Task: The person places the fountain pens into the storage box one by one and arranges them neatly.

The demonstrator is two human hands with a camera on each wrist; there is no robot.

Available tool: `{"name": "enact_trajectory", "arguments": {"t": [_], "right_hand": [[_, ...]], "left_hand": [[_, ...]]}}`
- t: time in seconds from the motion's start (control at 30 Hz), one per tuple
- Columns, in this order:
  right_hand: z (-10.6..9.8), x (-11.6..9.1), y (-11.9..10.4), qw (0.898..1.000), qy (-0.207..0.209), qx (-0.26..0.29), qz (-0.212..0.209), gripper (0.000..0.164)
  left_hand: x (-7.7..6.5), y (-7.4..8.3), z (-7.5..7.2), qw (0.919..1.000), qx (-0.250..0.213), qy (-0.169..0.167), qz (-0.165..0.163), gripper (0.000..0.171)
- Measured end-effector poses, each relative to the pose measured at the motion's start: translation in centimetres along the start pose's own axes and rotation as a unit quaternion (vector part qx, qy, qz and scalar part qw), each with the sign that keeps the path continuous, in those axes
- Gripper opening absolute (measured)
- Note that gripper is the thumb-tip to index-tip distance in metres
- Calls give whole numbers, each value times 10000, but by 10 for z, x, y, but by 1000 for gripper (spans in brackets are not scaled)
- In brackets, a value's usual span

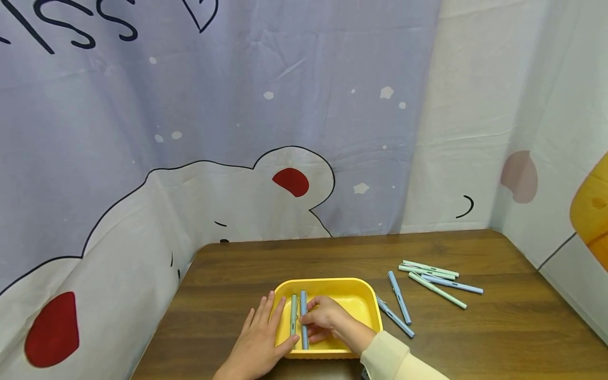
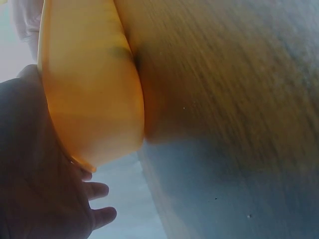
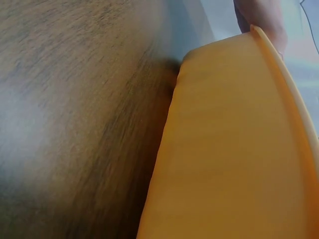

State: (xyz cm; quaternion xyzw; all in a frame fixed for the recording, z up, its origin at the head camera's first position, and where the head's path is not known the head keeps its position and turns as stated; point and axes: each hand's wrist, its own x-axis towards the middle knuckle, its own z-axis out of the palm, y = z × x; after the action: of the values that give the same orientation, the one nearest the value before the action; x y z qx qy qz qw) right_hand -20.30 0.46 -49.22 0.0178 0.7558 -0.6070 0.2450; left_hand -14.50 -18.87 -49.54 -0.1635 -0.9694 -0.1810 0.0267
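A yellow tray [image 1: 332,354] stands on the wooden table, and its outer wall [image 2: 94,89] fills much of the left wrist view. My left hand [image 1: 258,335] lies over the tray's left rim, fingers extended and spread, thumb at the near-left corner. Inside, a green pen [image 1: 293,314] lies lengthwise along the left side. Just right of it is a blue pen [image 1: 304,301], parallel to the green one. My right hand [image 1: 325,319] reaches into the tray and pinches this blue pen. The right wrist view shows only the tray's side [image 3: 224,139] and part of a hand.
Right of the tray, two blue pens [image 1: 400,298] lie slanted, one close against the tray wall. Farther right is a loose pile of green pens [image 1: 437,290] with a blue pen [image 1: 453,285] among them. A printed curtain [image 1: 361,132] hangs behind the table [image 1: 475,343].
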Motion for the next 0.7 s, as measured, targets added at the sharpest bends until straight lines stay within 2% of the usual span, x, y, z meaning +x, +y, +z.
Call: {"name": "enact_trajectory", "arguments": {"t": [0.37, 0.7], "right_hand": [[5, 0, -4, 9983, 168, -553, 40, 22], [8, 2, -3, 9969, 321, -709, -145, 28]], "left_hand": [[0, 0, 0, 10000, -40, -79, -8, 89], [0, 2, -2, 9997, -144, -151, -107, 88]]}}
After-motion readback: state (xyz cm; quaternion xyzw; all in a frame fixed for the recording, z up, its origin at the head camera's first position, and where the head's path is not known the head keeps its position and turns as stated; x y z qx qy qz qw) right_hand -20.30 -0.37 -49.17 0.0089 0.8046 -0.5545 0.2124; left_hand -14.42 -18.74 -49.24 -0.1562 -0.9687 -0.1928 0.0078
